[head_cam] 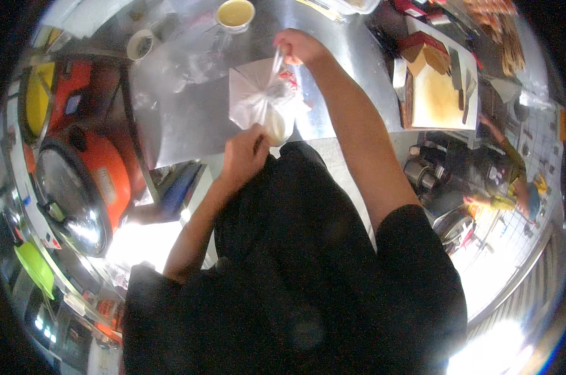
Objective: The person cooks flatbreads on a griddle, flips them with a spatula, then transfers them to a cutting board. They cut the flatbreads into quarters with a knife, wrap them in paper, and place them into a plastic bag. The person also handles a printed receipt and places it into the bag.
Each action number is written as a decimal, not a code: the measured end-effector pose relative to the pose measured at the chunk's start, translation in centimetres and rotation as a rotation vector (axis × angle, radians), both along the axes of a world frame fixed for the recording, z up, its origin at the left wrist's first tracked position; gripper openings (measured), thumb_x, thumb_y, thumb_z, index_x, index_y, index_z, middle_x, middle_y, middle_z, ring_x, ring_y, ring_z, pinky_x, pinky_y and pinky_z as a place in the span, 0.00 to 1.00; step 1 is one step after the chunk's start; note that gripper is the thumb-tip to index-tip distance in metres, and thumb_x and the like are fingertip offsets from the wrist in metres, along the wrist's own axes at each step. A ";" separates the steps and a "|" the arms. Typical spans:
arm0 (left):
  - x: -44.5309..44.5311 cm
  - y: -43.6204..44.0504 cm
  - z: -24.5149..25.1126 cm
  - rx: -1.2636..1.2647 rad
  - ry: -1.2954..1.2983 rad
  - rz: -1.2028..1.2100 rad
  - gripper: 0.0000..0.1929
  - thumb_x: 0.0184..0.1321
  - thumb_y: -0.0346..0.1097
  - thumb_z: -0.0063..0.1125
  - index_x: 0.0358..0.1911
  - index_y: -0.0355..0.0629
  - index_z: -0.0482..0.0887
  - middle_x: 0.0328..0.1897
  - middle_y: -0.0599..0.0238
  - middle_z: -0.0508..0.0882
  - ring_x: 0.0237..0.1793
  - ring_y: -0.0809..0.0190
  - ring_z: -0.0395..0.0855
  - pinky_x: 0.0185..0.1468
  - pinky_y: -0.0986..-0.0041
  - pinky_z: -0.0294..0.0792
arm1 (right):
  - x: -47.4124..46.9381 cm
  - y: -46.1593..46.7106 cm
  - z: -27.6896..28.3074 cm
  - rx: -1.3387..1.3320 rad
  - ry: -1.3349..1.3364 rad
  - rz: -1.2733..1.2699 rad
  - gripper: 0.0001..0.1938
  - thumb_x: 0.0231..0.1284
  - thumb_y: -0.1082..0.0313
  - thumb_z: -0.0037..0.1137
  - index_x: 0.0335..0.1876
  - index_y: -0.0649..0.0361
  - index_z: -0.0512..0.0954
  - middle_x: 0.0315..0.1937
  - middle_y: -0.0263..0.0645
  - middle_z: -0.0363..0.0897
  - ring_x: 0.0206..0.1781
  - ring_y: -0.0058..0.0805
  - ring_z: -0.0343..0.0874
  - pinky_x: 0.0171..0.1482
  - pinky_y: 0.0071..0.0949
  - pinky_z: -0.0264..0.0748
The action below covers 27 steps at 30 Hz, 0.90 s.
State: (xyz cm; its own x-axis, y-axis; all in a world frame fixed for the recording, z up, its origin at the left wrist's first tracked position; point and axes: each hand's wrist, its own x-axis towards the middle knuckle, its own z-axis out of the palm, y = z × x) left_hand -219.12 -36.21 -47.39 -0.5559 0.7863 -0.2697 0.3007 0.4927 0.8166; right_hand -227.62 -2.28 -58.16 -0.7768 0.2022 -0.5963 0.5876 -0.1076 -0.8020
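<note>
A white plastic bag [250,91] with red printing rests on the stainless steel table [189,126], close to its near edge. Its top is gathered into a twist, and a pale rounded content bulges at the near side. My right hand [299,47] grips one pulled-out end of the bag beyond the twist. Nearer to me, my left hand [248,152] pinches the opposite end by the table edge. What exactly the bag contains is hidden by the plastic.
A tub of yellow contents [236,14] and a white cup [141,44] stand farther back. On the right, a cutting board [435,105] carries knives and a cardboard box [423,51]. An orange cooker with a glass lid [72,197] is left. Another person [522,192] works at far right.
</note>
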 end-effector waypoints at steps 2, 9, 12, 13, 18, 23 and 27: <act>-2.0 0.1 -0.1 0.275 -0.699 0.482 0.15 0.71 0.26 0.54 0.58 0.45 0.72 0.47 0.55 0.86 0.49 0.57 0.87 0.51 0.63 0.80 | 1.4 -0.6 2.3 -0.105 0.070 -0.088 0.11 0.65 0.71 0.59 0.51 0.62 0.82 0.37 0.39 0.85 0.44 0.31 0.84 0.46 0.31 0.84; -10.0 6.5 -1.7 0.766 -0.576 0.512 0.36 0.61 0.17 0.63 0.70 0.48 0.62 0.67 0.50 0.80 0.66 0.50 0.82 0.66 0.57 0.78 | 7.1 -5.1 14.4 -0.186 0.174 0.260 0.19 0.69 0.59 0.54 0.52 0.68 0.85 0.46 0.45 0.87 0.48 0.34 0.85 0.48 0.34 0.86; -11.4 8.6 -1.1 0.590 -0.172 0.346 0.41 0.57 0.14 0.65 0.74 0.50 0.64 0.75 0.53 0.75 0.70 0.53 0.79 0.67 0.63 0.78 | 7.3 -5.4 16.4 -0.091 0.160 0.221 0.20 0.71 0.58 0.53 0.56 0.64 0.86 0.48 0.43 0.87 0.47 0.28 0.84 0.39 0.25 0.84; -11.5 9.0 -0.9 0.571 -0.147 0.316 0.41 0.57 0.15 0.65 0.74 0.50 0.64 0.76 0.54 0.74 0.70 0.53 0.79 0.67 0.64 0.78 | 7.2 -5.3 16.6 -0.082 0.158 0.236 0.19 0.72 0.58 0.52 0.56 0.63 0.86 0.48 0.42 0.87 0.47 0.26 0.83 0.37 0.24 0.83; -10.7 9.7 -0.3 0.527 -0.126 0.300 0.41 0.58 0.16 0.64 0.75 0.54 0.67 0.73 0.56 0.78 0.69 0.50 0.81 0.61 0.66 0.81 | 6.4 -4.1 16.1 0.032 0.137 0.337 0.16 0.72 0.64 0.54 0.57 0.59 0.86 0.42 0.35 0.86 0.37 0.18 0.81 0.30 0.20 0.77; -10.4 10.3 -1.3 0.518 -0.160 0.304 0.38 0.61 0.17 0.62 0.74 0.52 0.68 0.71 0.55 0.80 0.65 0.52 0.84 0.62 0.65 0.81 | 4.9 -3.5 15.1 -0.023 0.000 0.444 0.16 0.68 0.65 0.61 0.58 0.59 0.86 0.41 0.29 0.87 0.30 0.12 0.78 0.24 0.16 0.63; -10.2 10.8 -2.2 0.520 -0.272 0.420 0.36 0.62 0.17 0.60 0.74 0.51 0.69 0.67 0.56 0.83 0.62 0.51 0.86 0.63 0.65 0.80 | 4.3 -3.2 14.6 -0.148 0.082 0.324 0.17 0.64 0.61 0.68 0.56 0.57 0.86 0.40 0.27 0.86 0.31 0.10 0.76 0.26 0.14 0.60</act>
State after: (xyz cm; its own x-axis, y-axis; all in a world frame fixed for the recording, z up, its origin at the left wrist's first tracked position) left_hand -229.32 -25.39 -49.59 -0.8056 0.5855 -0.0906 -0.0760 0.0495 0.9959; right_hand -223.29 -5.44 -43.56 -0.8328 -0.1461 -0.5340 0.5448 -0.0452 -0.8373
